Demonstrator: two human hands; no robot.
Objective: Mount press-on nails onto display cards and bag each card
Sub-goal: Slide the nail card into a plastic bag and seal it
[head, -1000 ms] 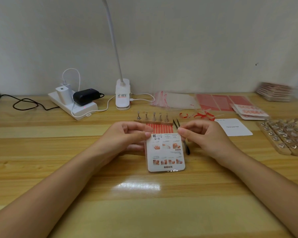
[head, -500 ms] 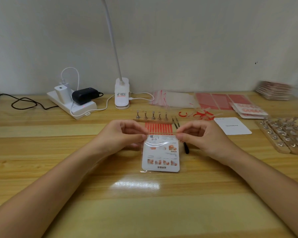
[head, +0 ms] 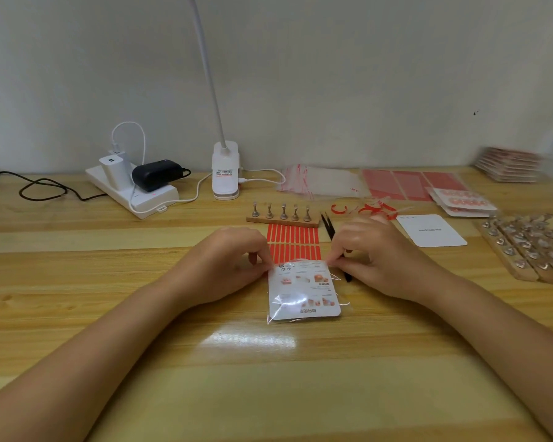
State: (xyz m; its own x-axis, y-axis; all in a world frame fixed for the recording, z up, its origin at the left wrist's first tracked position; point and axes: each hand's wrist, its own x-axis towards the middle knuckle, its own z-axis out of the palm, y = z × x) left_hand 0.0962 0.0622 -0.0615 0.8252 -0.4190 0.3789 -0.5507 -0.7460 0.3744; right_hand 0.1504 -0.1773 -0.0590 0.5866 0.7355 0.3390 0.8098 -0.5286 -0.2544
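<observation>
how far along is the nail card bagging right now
Done: bagged cards are stacked at the far right. In hand: a card sits inside a clear bag; the left hand and right hand pinch its top edge, apparently sealing it. Left: a blank card and empty bags.

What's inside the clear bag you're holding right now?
The clear bag holds a white display card, printed instruction side up. Any nails on its underside are hidden. Both hands pinch the bag's top edge.

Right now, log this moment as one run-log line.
stage: closing bag | left hand: pinches bag top | right hand: pinches bag top | card: inside clear bag, flat on table
</observation>
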